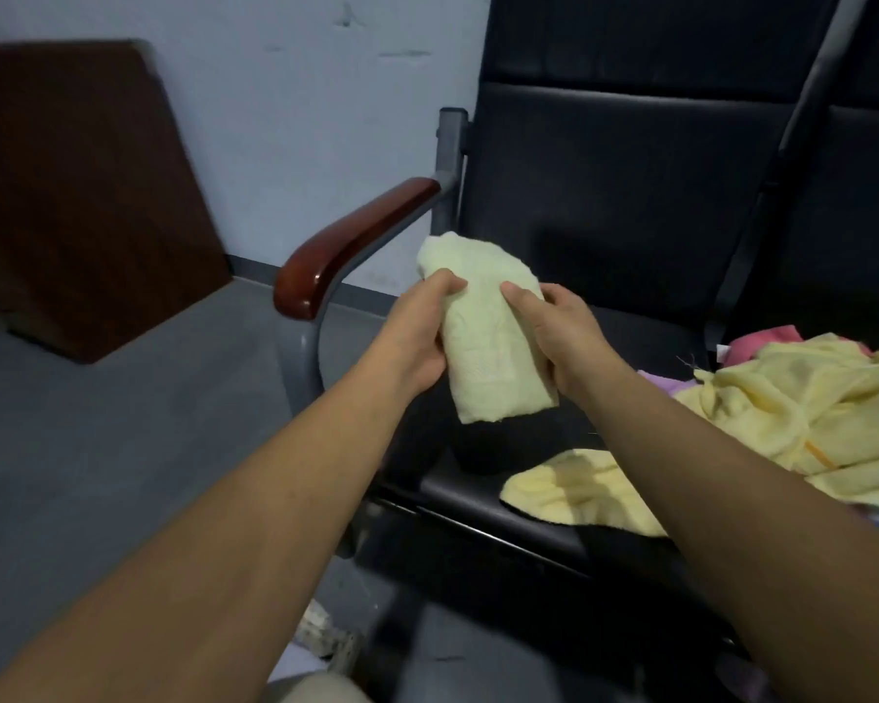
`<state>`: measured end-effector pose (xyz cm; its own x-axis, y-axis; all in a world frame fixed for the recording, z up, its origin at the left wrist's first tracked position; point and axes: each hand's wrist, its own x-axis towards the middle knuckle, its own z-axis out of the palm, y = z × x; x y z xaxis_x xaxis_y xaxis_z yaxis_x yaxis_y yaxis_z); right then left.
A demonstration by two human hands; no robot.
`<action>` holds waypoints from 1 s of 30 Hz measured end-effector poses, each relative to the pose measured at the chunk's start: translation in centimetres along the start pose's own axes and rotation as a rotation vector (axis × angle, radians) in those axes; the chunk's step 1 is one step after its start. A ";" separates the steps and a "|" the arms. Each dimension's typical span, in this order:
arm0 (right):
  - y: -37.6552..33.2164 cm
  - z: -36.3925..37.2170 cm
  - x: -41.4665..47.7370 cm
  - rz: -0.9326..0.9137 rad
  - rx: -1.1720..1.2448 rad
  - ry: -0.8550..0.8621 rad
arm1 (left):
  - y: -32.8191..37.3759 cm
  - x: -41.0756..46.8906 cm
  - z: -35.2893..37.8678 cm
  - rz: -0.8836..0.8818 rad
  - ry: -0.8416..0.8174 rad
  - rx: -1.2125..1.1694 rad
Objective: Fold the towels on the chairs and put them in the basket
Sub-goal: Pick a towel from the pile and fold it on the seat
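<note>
Towel (488,347): pale yellow, folded to a narrow packet, held in the air over the seat of the black chair (630,195), close to its left side. It touches neither seat nor armrest (351,241), as far as we can see.

Left hand (422,337): thumb laid across the front of the packet near its upper end, fingers curled behind the left edge. We read that as a firm grip.

Right hand (559,337): same on the other side, thumb on the front face, fingers wrapped round behind the right edge. Both thumbs nearly meet at the packet's middle.

More laundry on the seats:
- loose yellow towel (579,489), lying flat-ish at the seat's front edge, under the right forearm
- pile of yellow towels (808,408), crumpled, to the right, spilling across toward the next seat
- pink towel (762,342), behind the pile, partly covered by it
- a purple scrap (660,383) at the pile's left edge

Armrest is red-brown wood on a grey metal frame. Dark brown board (72,195) leans on the white wall (300,93) at left, standing on the grey floor (123,423).

Blurred pale object at the bottom edge, below the seat: we cannot tell what it is.
</note>
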<state>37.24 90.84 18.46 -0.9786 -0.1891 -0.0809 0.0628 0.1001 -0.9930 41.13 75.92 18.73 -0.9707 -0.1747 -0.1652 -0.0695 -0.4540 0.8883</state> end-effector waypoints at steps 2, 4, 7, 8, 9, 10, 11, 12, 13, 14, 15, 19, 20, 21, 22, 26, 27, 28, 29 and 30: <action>-1.7 2.3 -0.7 0.006 0.025 -0.115 | 2.1 -1.8 -2.5 0.030 -0.001 -0.082; -2.7 5.2 -1.3 0.004 0.027 -0.227 | 3.9 -3.4 -5.9 0.055 0.034 -0.145; -3.0 10.5 -2.0 -0.020 -0.002 -0.318 | 5.8 -6.2 -10.9 0.075 0.086 -0.177; -2.8 12.3 -2.3 -0.034 -0.007 -0.347 | 6.1 -7.0 -12.6 0.094 0.116 -0.188; -2.5 14.2 -2.8 -0.045 -0.019 -0.380 | 6.3 -7.9 -14.4 0.117 0.151 -0.198; -1.9 16.1 -3.2 -0.049 -0.037 -0.412 | 6.2 -8.9 -16.2 0.141 0.185 -0.200; -1.3 17.6 -3.7 -0.047 -0.062 -0.436 | 5.9 -9.6 -17.9 0.158 0.203 -0.203; -0.4 19.4 -4.1 -0.043 -0.084 -0.469 | 5.4 -10.5 -19.9 0.163 0.226 -0.202; 0.5 21.0 -4.6 -0.039 -0.108 -0.500 | 4.8 -11.3 -21.8 0.160 0.254 -0.197; 1.8 22.7 -4.9 -0.033 -0.139 -0.530 | 4.0 -12.3 -23.6 0.154 0.290 -0.192; 3.1 24.2 -5.3 -0.021 -0.177 -0.555 | 3.1 -13.1 -25.4 0.149 0.332 -0.191; 9.2 28.4 -6.8 0.042 -0.309 -0.666 | -2.1 -16.0 -30.6 0.109 0.501 -0.207; 11.0 29.1 -7.1 0.062 -0.337 -0.692 | -3.9 -16.7 -31.6 0.094 0.532 -0.231; 12.4 29.5 -7.6 0.081 -0.374 -0.719 | -5.9 -17.3 -32.5 0.078 0.557 -0.268; 13.9 29.9 -8.1 0.104 -0.412 -0.757 | -7.9 -17.9 -33.4 0.058 0.581 -0.316; 19.6 30.2 -9.6 0.202 -0.566 -0.861 | -14.2 -20.3 -35.8 -0.048 0.604 -0.388; 20.7 30.3 -10.1 0.207 -0.606 -0.879 | -15.3 -20.8 -36.2 -0.066 0.597 -0.366; 21.7 30.3 -10.4 0.209 -0.646 -0.896 | -16.2 -21.3 -36.5 -0.080 0.592 -0.345; 22.6 30.3 -10.7 0.205 -0.692 -0.920 | -16.9 -21.6 -36.8 -0.089 0.590 -0.334; 23.4 30.4 -11.0 0.199 -0.740 -0.942 | -17.6 -21.9 -37.0 -0.093 0.590 -0.326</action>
<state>55.39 65.50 -6.49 -0.4194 -0.7121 -0.5630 -0.2322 0.6837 -0.6918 72.10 55.37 -9.13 -0.6692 -0.5276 -0.5233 0.0163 -0.7145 0.6995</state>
